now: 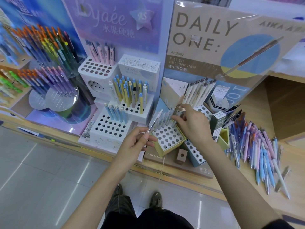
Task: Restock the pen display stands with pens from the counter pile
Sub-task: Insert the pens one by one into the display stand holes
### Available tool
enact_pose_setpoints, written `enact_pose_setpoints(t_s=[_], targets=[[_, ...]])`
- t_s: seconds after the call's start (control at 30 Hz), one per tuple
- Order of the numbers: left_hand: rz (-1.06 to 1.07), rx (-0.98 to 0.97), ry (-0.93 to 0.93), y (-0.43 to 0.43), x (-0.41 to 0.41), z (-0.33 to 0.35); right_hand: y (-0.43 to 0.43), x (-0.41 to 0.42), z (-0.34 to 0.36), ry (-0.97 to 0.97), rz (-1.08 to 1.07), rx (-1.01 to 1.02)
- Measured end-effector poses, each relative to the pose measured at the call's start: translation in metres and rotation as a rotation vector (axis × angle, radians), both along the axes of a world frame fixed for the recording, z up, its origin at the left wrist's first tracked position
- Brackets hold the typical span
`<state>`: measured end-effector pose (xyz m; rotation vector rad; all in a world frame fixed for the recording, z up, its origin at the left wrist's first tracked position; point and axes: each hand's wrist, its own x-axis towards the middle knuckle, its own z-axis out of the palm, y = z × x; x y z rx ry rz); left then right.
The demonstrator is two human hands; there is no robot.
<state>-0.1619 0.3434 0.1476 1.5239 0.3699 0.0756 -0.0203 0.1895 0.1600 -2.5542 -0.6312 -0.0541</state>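
My left hand (137, 142) pinches a slim clear pen (155, 120) by its lower end, the pen slanting up to the right over the yellow holed stand (168, 140). My right hand (189, 123) reaches over that stand's back rows, its fingertips curled around the tops of the grey-blue pens (166, 119) standing there. The pile of pens (259, 146), in blue, pink and white, lies on the wooden counter to the right.
A white stepped stand (113, 128) with blue and yellow pens stands to the left. Round acrylic racks (54, 98) of coloured pens are further left. A "Daily One" board (206, 38) rises behind. Small boxes (219, 119) sit beside the pile. The tiled floor and my shoes lie below.
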Motion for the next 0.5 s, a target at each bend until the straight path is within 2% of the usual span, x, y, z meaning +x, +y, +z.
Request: enact_pose_setpoints(t_s=[0.07, 0.13, 0.17, 0.23, 0.3, 0.37, 0.5], targets=[[-0.014, 0.023, -0.008, -0.002, 0.003, 0.0, -0.008, -0.017, 0.01, 0.187, -0.02, 0.319], [-0.048, 0.068, -0.01, -0.005, 0.007, -0.001, -0.012, -0.034, 0.016, 0.475, 0.023, 0.627], [-0.071, 0.09, -0.011, -0.007, 0.008, -0.002, -0.01, -0.041, 0.017, 0.578, 0.064, 0.698], [-0.108, 0.118, -0.009, -0.012, 0.012, -0.004, -0.007, -0.047, 0.017, 0.645, 0.096, 0.769], [-0.106, 0.141, -0.007, -0.017, 0.015, -0.007, -0.006, -0.046, 0.02, 0.607, -0.002, 0.846], [-0.042, 0.241, -0.001, -0.021, 0.017, -0.015, -0.014, -0.041, 0.019, 0.474, -0.122, 0.85], [0.075, 0.5, 0.062, -0.028, 0.02, -0.033, -0.027, -0.027, 0.013, 0.148, -0.181, 0.653]])
